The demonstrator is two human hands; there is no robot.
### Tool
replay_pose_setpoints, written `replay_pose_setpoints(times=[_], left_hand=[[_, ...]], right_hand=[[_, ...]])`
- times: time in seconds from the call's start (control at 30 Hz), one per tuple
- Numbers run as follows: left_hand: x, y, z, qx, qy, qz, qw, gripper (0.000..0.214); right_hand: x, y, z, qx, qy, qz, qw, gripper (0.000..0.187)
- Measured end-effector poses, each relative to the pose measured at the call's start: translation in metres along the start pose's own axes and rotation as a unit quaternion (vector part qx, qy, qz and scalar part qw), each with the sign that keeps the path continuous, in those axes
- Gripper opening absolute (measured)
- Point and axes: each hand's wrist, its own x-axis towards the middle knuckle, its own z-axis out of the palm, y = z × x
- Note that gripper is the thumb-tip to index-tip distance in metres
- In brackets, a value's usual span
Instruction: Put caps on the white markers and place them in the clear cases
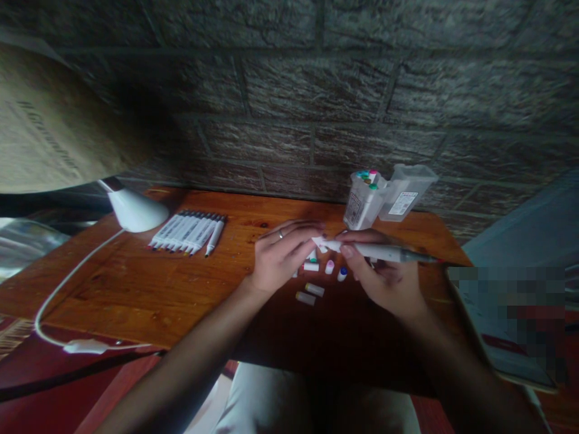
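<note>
- Work with markers looks partway along: at nine o'clock from the hands, a neat row of markers (pixel 190 232) lies side by side, one slightly apart at its right end.
- What seems left is the single white marker (pixel 375 250) in hand, at the centre of the workspace; other markers stand in a clear box (pixel 359 208) at one o'clock. Whether those are to be handled too, I cannot tell.
- The right hand (pixel 384 277), on the three o'clock side, grips that marker between thumb and fingers; its dark, narrow end points to three o'clock.
- The left hand (pixel 284 253), on the nine o'clock side, has its fingers bent together near a small white piece (pixel 319 242) at the marker's other end; whether they pinch it is unclear.
- At six o'clock, just below the hands, lie loose caps: short, smooth cylinders, among them one with a blue end (pixel 342 274), one with pink (pixel 330 266) and two paler ones.
- The table (pixel 113 289) is glossy orange-brown wood with visible grain and knots.
- At two o'clock stands a translucent plastic case (pixel 409 190) with a white label.
- At ten o'clock is a lamp with a rounded, smooth white base (pixel 136 208) and a broad beige shade (pixel 58 120).
- Beyond, at twelve o'clock, rises a rough, ridged block wall (pixel 316 90).
</note>
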Motion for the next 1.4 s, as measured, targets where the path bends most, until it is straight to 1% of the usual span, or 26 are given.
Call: replay_pose_setpoints(times=[0.1,0.2,0.27,0.3,0.43,0.67,0.83,0.93,1.07,1.13,1.2,1.3,1.4], left_hand=[[0.000,0.001,0.000,-0.002,-0.004,-0.005,1.000,0.017],[0.001,0.000,-0.002,0.013,0.032,-0.021,0.999,0.021],[0.002,0.000,-0.004,0.022,0.054,-0.027,0.998,0.023],[0.002,0.000,-0.004,0.021,0.055,-0.024,0.998,0.022],[0.003,0.001,-0.002,-0.006,0.034,-0.001,0.999,0.020],[0.003,-0.001,-0.001,-0.009,0.041,0.008,0.999,0.022],[0.004,0.000,-0.002,-0.005,0.037,0.023,0.999,0.024],[0.005,0.001,-0.001,-0.004,0.042,0.018,0.999,0.025],[0.007,0.001,-0.001,0.030,0.066,-0.032,0.997,0.022],[0.007,0.000,-0.001,0.053,0.087,-0.063,0.993,0.020],[0.006,-0.002,0.000,0.063,0.096,-0.084,0.990,0.019],[0.003,-0.005,0.002,0.044,0.079,-0.117,0.989,0.025],[0.000,-0.007,0.005,0.004,0.045,-0.152,0.987,0.027]], right_hand=[[0.003,-0.003,-0.003,-0.069,0.014,-0.026,0.997,0.005],[0.005,-0.005,-0.005,-0.123,0.014,-0.045,0.991,0.016],[0.006,-0.004,-0.005,-0.108,0.018,-0.029,0.994,0.020],[0.006,-0.004,-0.005,-0.092,0.024,-0.015,0.995,0.021],[0.006,-0.001,-0.006,-0.048,0.052,0.031,0.997,0.023],[0.007,0.003,-0.007,-0.002,0.073,0.064,0.995,0.025],[0.007,0.004,-0.007,0.005,0.073,0.069,0.995,0.028],[0.007,0.005,-0.008,0.003,0.081,0.074,0.994,0.027],[0.011,0.005,-0.010,0.002,0.098,0.096,0.991,0.032],[0.015,0.005,-0.011,0.007,0.110,0.118,0.987,0.036],[0.018,0.006,-0.012,0.025,0.126,0.142,0.981,0.039],[0.021,0.012,-0.013,0.065,0.150,0.167,0.972,0.037],[0.022,0.018,-0.014,0.108,0.157,0.182,0.965,0.034]])
